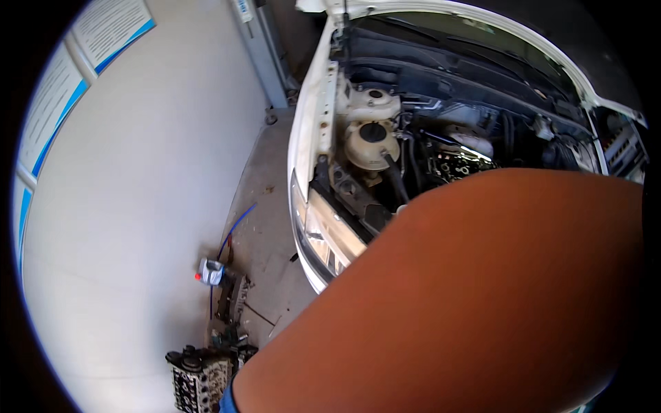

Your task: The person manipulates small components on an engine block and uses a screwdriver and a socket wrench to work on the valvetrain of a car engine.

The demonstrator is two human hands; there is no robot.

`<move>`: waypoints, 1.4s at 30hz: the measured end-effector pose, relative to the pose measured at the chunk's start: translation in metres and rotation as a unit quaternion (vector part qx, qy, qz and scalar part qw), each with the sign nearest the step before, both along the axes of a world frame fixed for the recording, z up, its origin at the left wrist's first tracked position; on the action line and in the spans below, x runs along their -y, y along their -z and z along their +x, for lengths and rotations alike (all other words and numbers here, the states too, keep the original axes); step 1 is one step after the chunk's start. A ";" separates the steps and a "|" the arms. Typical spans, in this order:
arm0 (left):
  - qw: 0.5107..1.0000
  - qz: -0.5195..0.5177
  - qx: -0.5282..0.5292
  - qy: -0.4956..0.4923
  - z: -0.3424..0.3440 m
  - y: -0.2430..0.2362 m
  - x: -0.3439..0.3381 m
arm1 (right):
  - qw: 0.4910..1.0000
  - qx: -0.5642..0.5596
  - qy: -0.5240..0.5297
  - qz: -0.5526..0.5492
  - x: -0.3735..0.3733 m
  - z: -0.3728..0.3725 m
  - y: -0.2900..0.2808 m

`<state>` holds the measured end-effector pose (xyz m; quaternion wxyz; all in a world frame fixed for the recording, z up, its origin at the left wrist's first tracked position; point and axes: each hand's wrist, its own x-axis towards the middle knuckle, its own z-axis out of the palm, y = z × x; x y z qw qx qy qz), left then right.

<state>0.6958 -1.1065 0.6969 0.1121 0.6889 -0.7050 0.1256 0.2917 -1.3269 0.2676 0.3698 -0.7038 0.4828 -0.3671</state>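
Observation:
A bare arm of mine (441, 303) fills the lower right, very close and blurred, with a bit of blue sleeve (228, 400) at its lower left end. Neither of my hands shows, and which arm this is I cannot tell. Beyond the arm lies the engine bay of a white car with its hood up. A round coolant tank with a black cap (372, 148) sits at its left side. The top of the engine (458, 165) is exposed, with metal parts showing, and the arm covers its near side. At the front corner is the headlight (329, 230).
A white wall (144, 193) with posters runs along the left. On the floor beside it are a grey bottle with a red cap (211, 271), a blue hose (237, 224) and a removed engine part (200, 382). A grey lift post (265, 62) stands behind.

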 end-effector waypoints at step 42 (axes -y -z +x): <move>0.615 -0.285 -0.708 -0.199 0.015 0.342 -0.288 | 0.950 -0.084 0.213 0.214 -0.141 -0.100 0.066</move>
